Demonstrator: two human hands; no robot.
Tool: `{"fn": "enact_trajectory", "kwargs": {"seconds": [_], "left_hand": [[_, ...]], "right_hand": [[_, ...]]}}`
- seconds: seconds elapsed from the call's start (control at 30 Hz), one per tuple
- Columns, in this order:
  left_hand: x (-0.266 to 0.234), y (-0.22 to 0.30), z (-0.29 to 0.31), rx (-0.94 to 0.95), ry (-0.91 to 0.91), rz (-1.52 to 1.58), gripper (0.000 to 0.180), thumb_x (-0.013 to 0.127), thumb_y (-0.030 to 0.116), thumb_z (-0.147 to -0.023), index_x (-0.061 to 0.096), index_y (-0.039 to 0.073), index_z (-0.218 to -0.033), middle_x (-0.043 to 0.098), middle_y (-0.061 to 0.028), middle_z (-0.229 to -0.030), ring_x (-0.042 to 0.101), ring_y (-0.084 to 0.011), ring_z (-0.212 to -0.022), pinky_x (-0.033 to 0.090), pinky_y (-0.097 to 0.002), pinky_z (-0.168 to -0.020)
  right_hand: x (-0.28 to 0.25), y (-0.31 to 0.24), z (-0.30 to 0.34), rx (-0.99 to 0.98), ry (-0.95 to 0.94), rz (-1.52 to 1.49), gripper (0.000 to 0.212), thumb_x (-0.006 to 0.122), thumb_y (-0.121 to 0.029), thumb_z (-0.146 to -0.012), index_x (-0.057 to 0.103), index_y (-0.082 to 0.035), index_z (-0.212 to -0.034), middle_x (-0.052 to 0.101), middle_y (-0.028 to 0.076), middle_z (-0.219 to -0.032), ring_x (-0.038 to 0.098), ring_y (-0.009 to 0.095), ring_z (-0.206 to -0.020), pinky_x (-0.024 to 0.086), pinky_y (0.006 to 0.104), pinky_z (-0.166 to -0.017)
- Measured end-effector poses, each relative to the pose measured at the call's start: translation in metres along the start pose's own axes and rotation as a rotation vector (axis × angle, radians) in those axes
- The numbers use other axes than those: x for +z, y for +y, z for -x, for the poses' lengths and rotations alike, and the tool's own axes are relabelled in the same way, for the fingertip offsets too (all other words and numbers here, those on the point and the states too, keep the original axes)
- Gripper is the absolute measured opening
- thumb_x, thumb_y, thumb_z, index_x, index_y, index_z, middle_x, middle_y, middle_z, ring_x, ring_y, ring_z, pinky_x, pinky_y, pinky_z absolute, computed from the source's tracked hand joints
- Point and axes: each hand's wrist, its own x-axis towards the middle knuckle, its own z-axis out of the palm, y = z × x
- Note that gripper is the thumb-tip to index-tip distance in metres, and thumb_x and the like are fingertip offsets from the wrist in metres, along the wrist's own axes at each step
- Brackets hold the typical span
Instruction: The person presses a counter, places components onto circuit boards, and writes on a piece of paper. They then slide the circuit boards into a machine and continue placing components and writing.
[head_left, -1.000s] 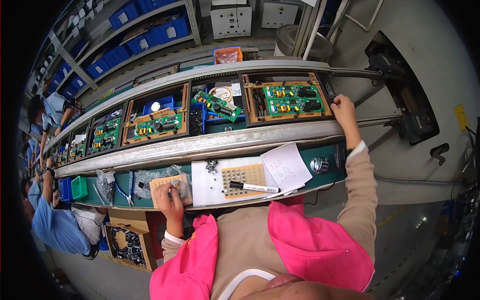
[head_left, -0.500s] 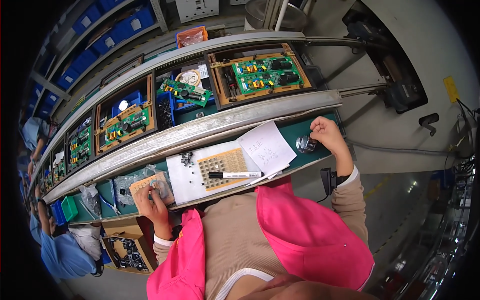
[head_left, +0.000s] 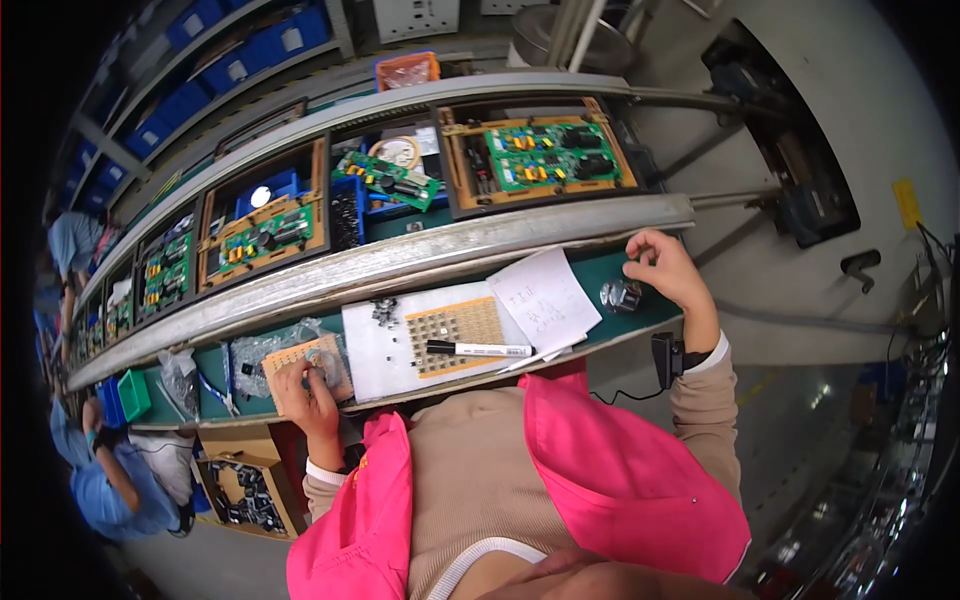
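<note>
At the left part of the bench, my left hand point(head_left: 308, 395) is closed, with its bent fingers down on a tan perforated board point(head_left: 290, 355). By its fingertips is a clear, roundish plastic piece point(head_left: 325, 368); what the fingers pinch is hidden. My right hand point(head_left: 672, 270) is raised at the right end, fingers curled, thumb and forefinger a little apart, nothing visible between them. Just below it lies a shiny dark item in clear wrap point(head_left: 621, 296). Between my hands, a black-and-white marker point(head_left: 480, 349) lies across a second perforated board point(head_left: 470, 325) holding rows of small dark parts.
White sheets point(head_left: 548, 298) with handwriting and a pile of small black parts point(head_left: 384, 312) share the bench. Blue-handled pliers point(head_left: 220, 395) lie left. Beyond the metal rail point(head_left: 520, 228) stand framed green circuit boards point(head_left: 550, 150). A co-worker in blue point(head_left: 130, 480) is at far left.
My right thumb and forefinger have parted slightly from a pinch above the wrapped item. My left hand stays on the board. The whole view has shifted a little.
</note>
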Motion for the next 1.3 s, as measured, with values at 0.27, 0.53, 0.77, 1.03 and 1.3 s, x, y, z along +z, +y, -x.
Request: {"fn": "enact_trajectory", "kwargs": {"seconds": [0.27,0.53,0.77,1.03,1.3], "left_hand": [[-0.004,0.006,-0.009,0.059,0.044,0.051,0.022,0.056,-0.011,-0.075,0.058,-0.002,-0.095,0.057,-0.015,-0.083,0.054,-0.0314,-0.077,0.043,-0.0383,-0.072],[-0.002,-0.003,0.003,0.076,0.08,0.103,0.021,0.058,-0.01,-0.075,0.058,-0.002,-0.094,0.057,-0.015,-0.084,0.054,-0.0324,-0.077,0.042,-0.0397,-0.07],[-0.004,-0.008,0.001,0.104,0.085,0.128,0.021,0.059,-0.009,-0.075,0.058,-0.002,-0.094,0.057,-0.0152,-0.084,0.054,-0.0325,-0.077,0.042,-0.0401,-0.069],[-0.005,-0.006,0.002,0.094,0.082,0.125,0.021,0.057,-0.009,-0.075,0.058,-0.002,-0.094,0.057,-0.0152,-0.084,0.053,-0.0325,-0.077,0.041,-0.0395,-0.071],[-0.005,-0.007,0.001,0.092,0.064,0.093,0.022,0.056,-0.009,-0.074,0.059,-0.001,-0.095,0.057,-0.0149,-0.084,0.053,-0.0323,-0.077,0.041,-0.0399,-0.071]], "right_hand": [[0.157,-0.12,-0.121,-0.575,0.309,0.588,0.046,0.07,-0.023,-0.077,0.051,0.006,-0.108,0.055,0.025,-0.107,0.06,0.035,-0.09,0.049,0.0427,-0.079],[0.177,-0.122,-0.168,-0.019,0.278,0.534,0.053,0.066,-0.019,-0.076,0.041,0.013,-0.109,0.052,0.033,-0.11,0.059,0.044,-0.097,0.051,0.0446,-0.082],[0.17,-0.103,-0.173,-0.129,0.34,0.591,0.043,0.062,-0.023,-0.08,0.047,0.011,-0.101,0.061,0.032,-0.093,0.062,0.045,-0.088,0.051,0.0481,-0.077],[0.138,-0.082,-0.17,-0.136,0.386,0.602,0.039,0.059,-0.024,-0.082,0.05,0.01,-0.098,0.062,0.032,-0.09,0.062,0.045,-0.084,0.051,0.0485,-0.075],[0.099,-0.056,-0.165,-0.18,0.387,0.664,0.037,0.057,-0.023,-0.083,0.05,0.01,-0.097,0.062,0.032,-0.088,0.061,0.045,-0.085,0.05,0.0493,-0.076]]}}
